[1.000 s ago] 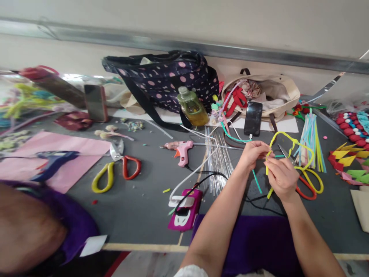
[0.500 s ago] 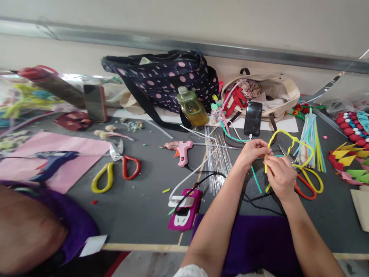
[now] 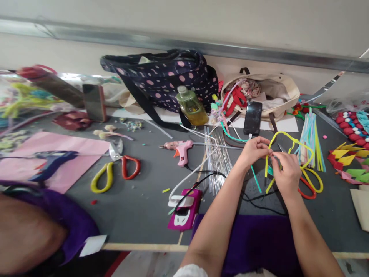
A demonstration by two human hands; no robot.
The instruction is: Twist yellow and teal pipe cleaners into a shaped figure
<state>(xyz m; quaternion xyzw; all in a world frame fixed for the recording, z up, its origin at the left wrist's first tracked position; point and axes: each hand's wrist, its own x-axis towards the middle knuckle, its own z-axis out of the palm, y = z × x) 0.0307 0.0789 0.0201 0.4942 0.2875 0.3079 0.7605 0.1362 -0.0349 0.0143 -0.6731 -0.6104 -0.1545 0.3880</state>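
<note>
A yellow pipe cleaner (image 3: 284,135), bent into an open looped outline with a small twist at its top, is held between my two hands above the table. My left hand (image 3: 254,153) is closed, its fingertips pinching the pipe cleaner at its left side. Close beside it, my right hand (image 3: 286,173) pinches near the same spot with thumb and forefinger. Loose yellow ends hang below the fingers. Under my hands lies a teal pipe cleaner (image 3: 256,179). Scissors with red and yellow handles (image 3: 314,181) lie just right of my right hand, partly covered by it.
A bundle of pastel pipe cleaners (image 3: 311,142) lies to the right. Left of my arms are silver strips (image 3: 217,161), a pink glue gun (image 3: 182,152) and a magenta power bank (image 3: 191,209) with cables. Behind stand a phone (image 3: 253,118) and a bottle (image 3: 191,107). Another person (image 3: 31,227) sits at left.
My right hand has shifted slightly right and its thumb and forefinger now point at the pinched spot. More of the yellow ends shows below. The left hand stays nearly in place.
</note>
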